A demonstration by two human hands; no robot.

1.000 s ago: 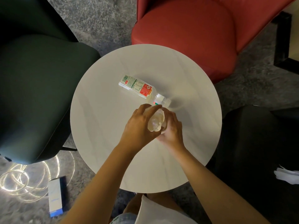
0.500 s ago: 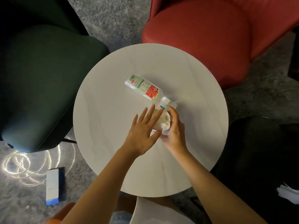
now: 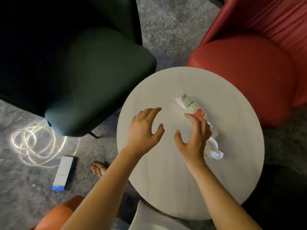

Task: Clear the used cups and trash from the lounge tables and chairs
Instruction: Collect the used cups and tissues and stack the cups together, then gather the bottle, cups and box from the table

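A round white table (image 3: pixel 166 188) carries a clear plastic bottle (image 3: pixel 189 105) with a red and white label, lying on its side. My right hand (image 3: pixel 192 136) hovers over the table with spread fingers and hides the bottle's neck. Just right of that hand lies a crumpled white tissue (image 3: pixel 213 151), with what looks like a clear cup (image 3: pixel 214 131) beside it; the blur keeps me from telling them apart. My left hand (image 3: pixel 144 128) is spread over the bare table top, left of the right hand, holding nothing.
A dark green chair (image 3: pixel 93 80) stands left of the table, a red chair (image 3: pixel 245 72) behind it, a black seat (image 3: pixel 282 196) at lower right. On the grey carpet lie a blue and white box (image 3: pixel 64 173) and my sandalled foot (image 3: pixel 98 168).
Both hands have come off the cup with the tissue and spread apart. The tissue now lies on the table right of my right hand. My view has swung left.
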